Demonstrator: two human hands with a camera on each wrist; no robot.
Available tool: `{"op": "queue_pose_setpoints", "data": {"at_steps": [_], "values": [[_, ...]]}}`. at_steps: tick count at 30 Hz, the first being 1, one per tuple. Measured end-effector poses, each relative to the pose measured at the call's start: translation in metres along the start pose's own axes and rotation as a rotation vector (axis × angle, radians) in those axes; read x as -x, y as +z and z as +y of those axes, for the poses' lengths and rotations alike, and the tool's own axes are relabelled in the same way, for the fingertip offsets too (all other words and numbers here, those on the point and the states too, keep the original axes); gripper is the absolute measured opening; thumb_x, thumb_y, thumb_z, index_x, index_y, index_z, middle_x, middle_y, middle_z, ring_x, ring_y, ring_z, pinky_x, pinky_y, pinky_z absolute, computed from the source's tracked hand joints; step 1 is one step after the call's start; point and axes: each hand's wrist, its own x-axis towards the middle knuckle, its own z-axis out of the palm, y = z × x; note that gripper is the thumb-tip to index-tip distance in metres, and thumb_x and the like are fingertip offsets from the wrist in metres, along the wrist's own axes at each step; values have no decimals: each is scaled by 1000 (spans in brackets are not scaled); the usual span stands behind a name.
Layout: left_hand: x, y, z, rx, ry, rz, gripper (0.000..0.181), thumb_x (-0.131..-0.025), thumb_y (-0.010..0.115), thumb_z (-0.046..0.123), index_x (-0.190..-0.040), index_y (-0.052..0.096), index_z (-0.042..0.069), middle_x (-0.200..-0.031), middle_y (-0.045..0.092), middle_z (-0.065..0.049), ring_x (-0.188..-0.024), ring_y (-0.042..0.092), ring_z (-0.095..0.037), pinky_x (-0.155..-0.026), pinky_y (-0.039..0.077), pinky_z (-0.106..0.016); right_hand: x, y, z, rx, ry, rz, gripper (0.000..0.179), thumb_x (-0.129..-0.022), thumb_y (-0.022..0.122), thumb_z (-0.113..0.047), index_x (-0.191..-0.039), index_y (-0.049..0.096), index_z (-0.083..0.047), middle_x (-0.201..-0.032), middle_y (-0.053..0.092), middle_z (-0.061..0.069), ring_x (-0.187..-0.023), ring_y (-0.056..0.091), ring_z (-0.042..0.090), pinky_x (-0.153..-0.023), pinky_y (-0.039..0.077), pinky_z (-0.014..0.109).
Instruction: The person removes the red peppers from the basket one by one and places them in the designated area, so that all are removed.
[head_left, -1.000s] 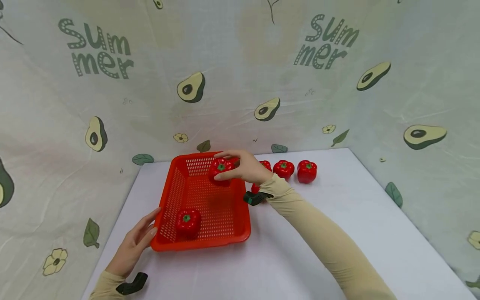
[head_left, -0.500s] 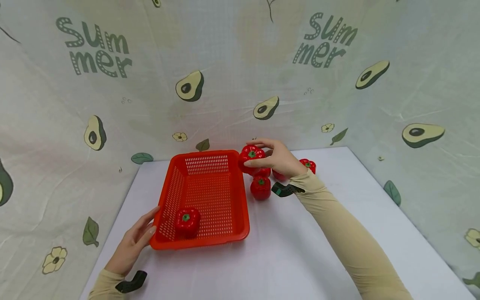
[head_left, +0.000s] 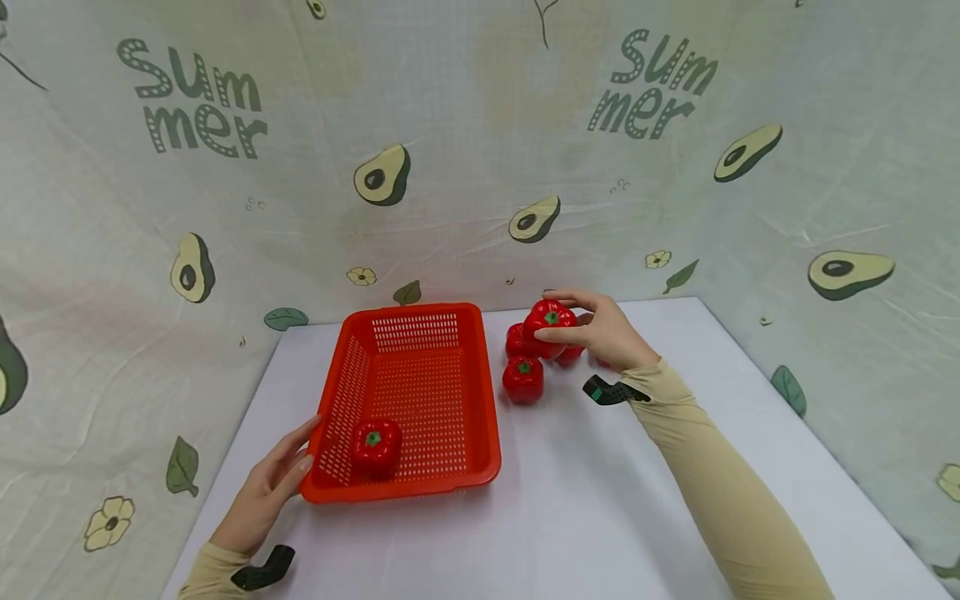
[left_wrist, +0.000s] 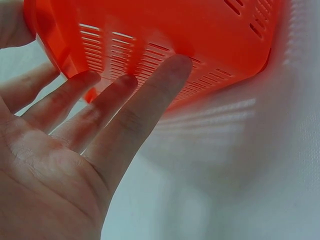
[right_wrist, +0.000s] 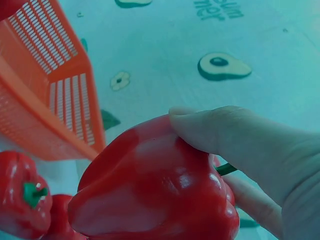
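My right hand (head_left: 603, 333) holds a glossy red bell pepper (head_left: 550, 317) with a green stem, to the right of the basket and over other peppers. In the right wrist view, my thumb lies on the side of the held bell pepper (right_wrist: 160, 185). At the left, my left hand (head_left: 262, 487) touches the outer wall of the orange-red plastic basket (head_left: 487, 417) near its front corner. Its fingers (left_wrist: 132, 112) reach fairly straight along the slotted wall in the left wrist view. One red bell pepper (head_left: 377, 447) sits inside the basket at the front left.
Right of the basket, a red bell pepper (head_left: 522, 381) stands on the white table (head_left: 600, 500). Behind it, another pepper (head_left: 517, 342) and more sit partly hidden by my right hand. A printed cloth (head_left: 465, 167) hangs as a backdrop behind the table.
My right hand has carried the held bell pepper from above the basket out to the right, over the other peppers. The left hand and the basket stay in place.
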Motion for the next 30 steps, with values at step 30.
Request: {"op": "queue_pose_setpoints", "data": {"at_steps": [30], "values": [[1,0,1,23,0,-4,55,-107,46,14,-158,28,20,-163,23,-7,-134,40,3,-93,50,-26,18,-3,83,49,127,100,74,-81,85,-33,-143,52,-11,-142,44,19,-127,41,40,-78,59,42]]}}
